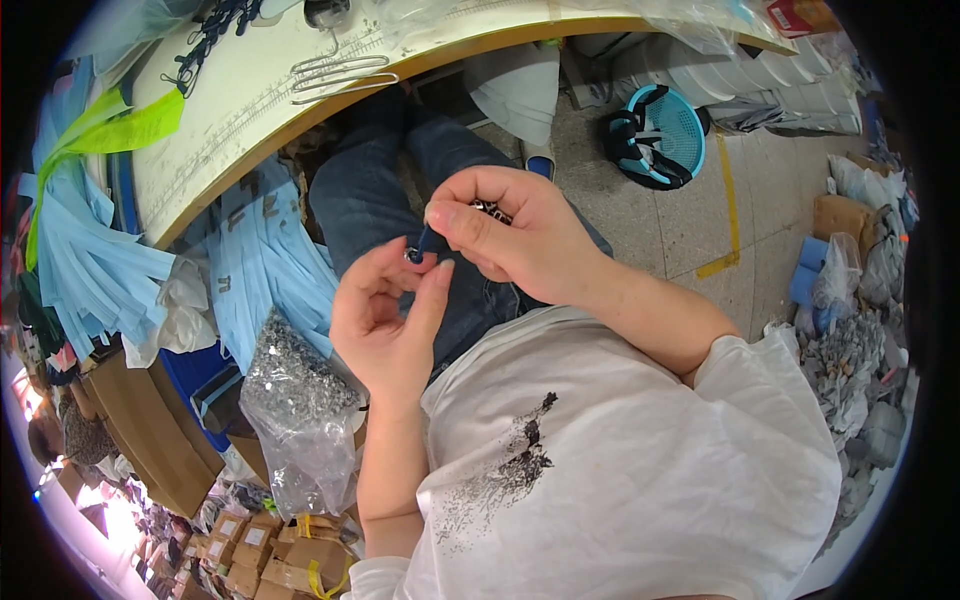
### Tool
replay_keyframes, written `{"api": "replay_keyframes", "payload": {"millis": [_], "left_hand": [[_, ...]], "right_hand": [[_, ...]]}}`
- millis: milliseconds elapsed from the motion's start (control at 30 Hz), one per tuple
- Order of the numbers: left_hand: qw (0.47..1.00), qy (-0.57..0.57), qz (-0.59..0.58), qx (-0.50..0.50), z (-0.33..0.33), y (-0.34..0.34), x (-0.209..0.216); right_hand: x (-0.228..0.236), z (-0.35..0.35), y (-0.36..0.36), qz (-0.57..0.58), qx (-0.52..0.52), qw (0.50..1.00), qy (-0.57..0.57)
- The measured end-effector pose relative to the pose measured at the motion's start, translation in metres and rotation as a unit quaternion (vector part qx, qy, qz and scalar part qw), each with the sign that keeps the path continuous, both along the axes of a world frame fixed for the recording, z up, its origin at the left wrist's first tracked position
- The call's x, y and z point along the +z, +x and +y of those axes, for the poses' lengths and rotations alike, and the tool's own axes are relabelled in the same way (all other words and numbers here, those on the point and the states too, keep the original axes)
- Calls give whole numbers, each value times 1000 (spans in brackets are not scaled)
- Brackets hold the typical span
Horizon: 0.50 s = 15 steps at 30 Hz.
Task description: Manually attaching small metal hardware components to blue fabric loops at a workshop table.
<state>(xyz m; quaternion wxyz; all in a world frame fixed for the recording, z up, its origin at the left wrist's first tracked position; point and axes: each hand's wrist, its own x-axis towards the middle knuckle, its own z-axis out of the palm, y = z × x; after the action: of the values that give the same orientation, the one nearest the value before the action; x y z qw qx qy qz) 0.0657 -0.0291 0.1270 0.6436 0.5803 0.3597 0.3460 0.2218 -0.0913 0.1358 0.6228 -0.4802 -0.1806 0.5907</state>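
Over my lap, my two hands meet around a short dark blue strap (pixel 431 241). A small shiny metal fitting (pixel 414 256) sits at its lower left end. My left hand (pixel 385 325) is closed at the fingertips, with the fitting between index finger and thumb. Thumb and index finger of my right hand (pixel 525 235) pinch the strap's upper end. Several more small metal pieces (pixel 491 210) show inside the curl of that hand; their exact kind is too small to tell.
Ahead curves a white worktable (pixel 430 35) bearing a bent wire rack (pixel 340 75) and black cords (pixel 212 45). Light blue strips (pixel 265 270) hang at left, above a clear bag of small metal parts (pixel 300 375). A blue basket (pixel 672 130) stands on the floor. Cardboard boxes (pixel 255 550) lie lower left.
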Motion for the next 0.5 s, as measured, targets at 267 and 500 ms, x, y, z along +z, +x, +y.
{"api": "replay_keyframes", "payload": {"millis": [267,500], "left_hand": [[995,65,69,36,2,-5,-4],[997,66,-36,7,-1,-7,-8]], "right_hand": [[-2,2,-2,-21,-4,1000,-3],[-6,1,-2,5,-4,1000,-16]]}}
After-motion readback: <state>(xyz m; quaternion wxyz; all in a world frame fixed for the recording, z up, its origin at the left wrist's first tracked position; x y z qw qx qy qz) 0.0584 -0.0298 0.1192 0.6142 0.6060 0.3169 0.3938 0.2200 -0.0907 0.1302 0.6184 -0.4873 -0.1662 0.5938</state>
